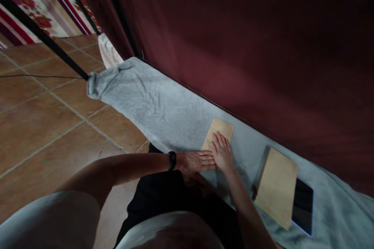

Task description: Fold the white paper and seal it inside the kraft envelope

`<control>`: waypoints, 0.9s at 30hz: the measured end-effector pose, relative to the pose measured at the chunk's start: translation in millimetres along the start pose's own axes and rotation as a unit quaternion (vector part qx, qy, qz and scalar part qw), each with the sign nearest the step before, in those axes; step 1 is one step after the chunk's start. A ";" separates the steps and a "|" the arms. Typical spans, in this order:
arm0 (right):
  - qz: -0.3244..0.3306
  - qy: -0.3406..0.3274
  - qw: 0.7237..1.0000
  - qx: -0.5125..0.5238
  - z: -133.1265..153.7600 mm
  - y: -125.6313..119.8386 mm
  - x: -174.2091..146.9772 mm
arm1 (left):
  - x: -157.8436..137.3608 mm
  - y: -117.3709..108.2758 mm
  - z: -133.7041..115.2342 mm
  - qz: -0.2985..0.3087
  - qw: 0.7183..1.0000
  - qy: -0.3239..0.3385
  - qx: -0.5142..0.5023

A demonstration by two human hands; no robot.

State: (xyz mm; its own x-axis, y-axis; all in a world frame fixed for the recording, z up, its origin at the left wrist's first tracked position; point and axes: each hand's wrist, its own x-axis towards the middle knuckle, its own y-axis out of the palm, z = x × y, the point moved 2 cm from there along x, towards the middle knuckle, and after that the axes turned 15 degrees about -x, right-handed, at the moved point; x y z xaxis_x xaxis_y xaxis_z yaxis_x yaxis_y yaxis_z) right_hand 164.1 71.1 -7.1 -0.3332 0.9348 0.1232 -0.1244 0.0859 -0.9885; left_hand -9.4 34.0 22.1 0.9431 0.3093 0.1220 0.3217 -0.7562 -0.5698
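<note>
A tan sheet that looks like brown paper (222, 125) lies on the grey cloth in front of me. Flat on its lower part rests my right hand (221, 149), fingers stretched out and pointing away from me. My left hand (198, 161), with a black band on the wrist, reaches in from the left along the sheet's near edge. Its fingers are straight, and their tips meet the side of my right hand. Both hands cover the near part of the sheet. Neither hand grips anything that I can see.
To the right lies a thicker tan stack or pad (277, 186), partly over a dark-screened tablet (303, 206). The grey cloth (175, 105) covers a long narrow surface. Behind it hangs a dark red curtain (233, 46). A black pole (43, 35) slants over the tiled floor (58, 132) at left.
</note>
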 end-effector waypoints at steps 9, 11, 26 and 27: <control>-0.028 0.036 0.997 -0.058 -10.8 6.5 16.5 | -0.5 0.9 -2.5 0.004 0.999 -0.033 0.036; -0.023 0.036 0.997 -0.067 -10.3 5.3 13.4 | -0.8 0.5 -3.9 0.018 0.998 -0.022 0.062; -0.032 0.024 0.997 -0.069 2.0 -10.8 -68.4 | -5.2 -1.3 -0.4 0.038 0.991 -0.006 0.132; -0.031 0.023 0.997 -0.072 4.6 -13.3 -75.9 | -5.8 -1.9 -1.2 0.032 0.991 0.000 0.132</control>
State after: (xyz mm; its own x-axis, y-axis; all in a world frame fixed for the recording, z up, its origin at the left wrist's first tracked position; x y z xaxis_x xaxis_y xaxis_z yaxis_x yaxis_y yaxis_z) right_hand 186.7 -2.5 -2.9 -0.2849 0.9408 0.1838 -0.0074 0.1895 -0.9818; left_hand -15.4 33.0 23.5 0.9609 0.2655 0.0784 0.2276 -0.5965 -0.7697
